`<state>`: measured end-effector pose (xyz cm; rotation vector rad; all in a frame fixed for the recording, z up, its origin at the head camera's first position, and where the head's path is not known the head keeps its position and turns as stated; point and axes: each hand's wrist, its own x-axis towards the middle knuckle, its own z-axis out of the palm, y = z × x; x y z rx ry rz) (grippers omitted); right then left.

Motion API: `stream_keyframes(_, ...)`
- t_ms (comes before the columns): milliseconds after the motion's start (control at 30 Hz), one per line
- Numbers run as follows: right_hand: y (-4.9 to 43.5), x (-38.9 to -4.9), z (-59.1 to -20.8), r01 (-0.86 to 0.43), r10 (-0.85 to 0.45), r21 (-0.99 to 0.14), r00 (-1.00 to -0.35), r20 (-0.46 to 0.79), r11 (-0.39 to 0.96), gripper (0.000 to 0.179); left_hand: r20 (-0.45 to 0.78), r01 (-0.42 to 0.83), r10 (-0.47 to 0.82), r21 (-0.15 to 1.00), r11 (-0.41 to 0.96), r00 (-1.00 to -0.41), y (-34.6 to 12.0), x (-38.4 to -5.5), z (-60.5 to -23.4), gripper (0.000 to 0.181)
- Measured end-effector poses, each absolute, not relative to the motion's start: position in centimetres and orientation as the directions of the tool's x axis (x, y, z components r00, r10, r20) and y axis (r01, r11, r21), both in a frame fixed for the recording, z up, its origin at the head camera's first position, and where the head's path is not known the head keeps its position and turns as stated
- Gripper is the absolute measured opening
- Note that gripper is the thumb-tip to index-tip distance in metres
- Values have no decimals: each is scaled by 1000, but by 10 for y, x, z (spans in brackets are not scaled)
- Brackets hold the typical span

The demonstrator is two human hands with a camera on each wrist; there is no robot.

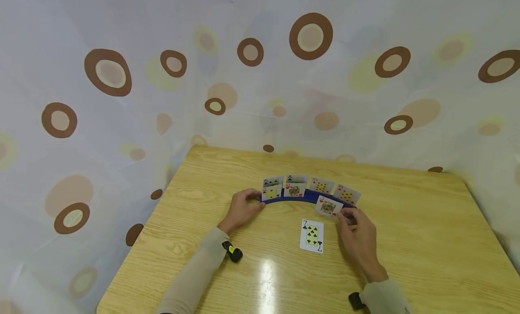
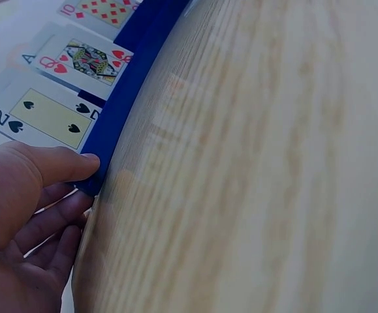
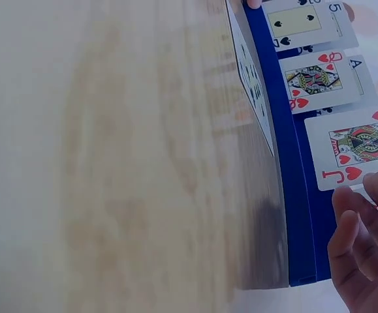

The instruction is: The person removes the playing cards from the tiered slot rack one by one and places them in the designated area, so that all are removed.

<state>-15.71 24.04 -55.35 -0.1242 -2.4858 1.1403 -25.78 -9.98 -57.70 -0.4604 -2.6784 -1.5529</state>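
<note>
A curved blue card holder (image 1: 310,196) stands on the table. My left hand (image 1: 244,208) grips its left end, the thumb (image 2: 71,164) on its front face. Between thumb and fingertips my right hand (image 1: 359,238) pinches the jack of hearts (image 1: 329,207) by its lower corner. That card is in front of the holder's right half and overlaps it in the right wrist view. Upright in the holder's front row are the two of spades (image 2: 50,116) and the queen of hearts (image 2: 84,60). Face up on the table lies the seven of clubs (image 1: 312,236).
Behind the front row stand a five (image 1: 272,181), an ace (image 1: 297,178), the ten of diamonds (image 1: 321,186) and another red card (image 1: 346,194). The wooden table (image 1: 430,241) meets a patterned curtain (image 1: 284,92) at its back edge.
</note>
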Motion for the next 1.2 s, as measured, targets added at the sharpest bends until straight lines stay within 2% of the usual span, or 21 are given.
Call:
stream_keyframes(533,245,-138,-552,-38,215,-771,-950,225,636,10,164,261,238,842,472,-957,-103,-258,-578,31)
stream_keyframes(833,255,-129,-553,-10,184,-749,-967,175,663,12,165,259,234,848,463,-958,-102,-256,-578,30)
stream_keyframes(1000,260,-125,-554,47,194,-740,-974,114,671,11,162,259,239,849,462,-957,-102,-255,-577,30)
stream_keyframes(1200,268,-121,-552,117,169,-724,-986,-1,680,18,160,260,243,843,470,-957,-101,-257,-578,30)
